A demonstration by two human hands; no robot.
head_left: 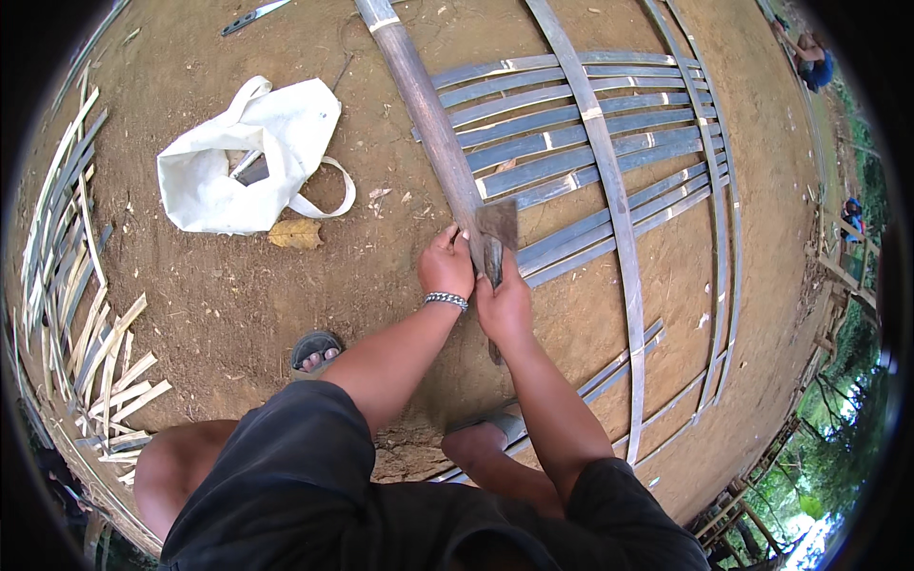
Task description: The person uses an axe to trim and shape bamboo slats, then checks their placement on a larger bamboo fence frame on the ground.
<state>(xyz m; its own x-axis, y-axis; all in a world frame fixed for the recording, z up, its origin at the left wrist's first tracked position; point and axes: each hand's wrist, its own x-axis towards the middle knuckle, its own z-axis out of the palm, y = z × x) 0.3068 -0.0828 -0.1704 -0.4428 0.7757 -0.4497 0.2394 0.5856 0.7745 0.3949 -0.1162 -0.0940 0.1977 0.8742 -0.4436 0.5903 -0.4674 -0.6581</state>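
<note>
Left hand (446,264) clamped on the near end of a long bamboo pole (419,90) that runs away across the dirt ground (286,295). Right hand (503,303) closed round the handle of a cleaver-type blade (496,228), blade sitting against the pole end. Hands side by side, almost touching. Pole lies over a row of split bamboo slats (571,133). White cloth bag (243,157) well left of pole, dry leaf (296,233) just beside it. Pile of bamboo strips (86,314) at far left.
</note>
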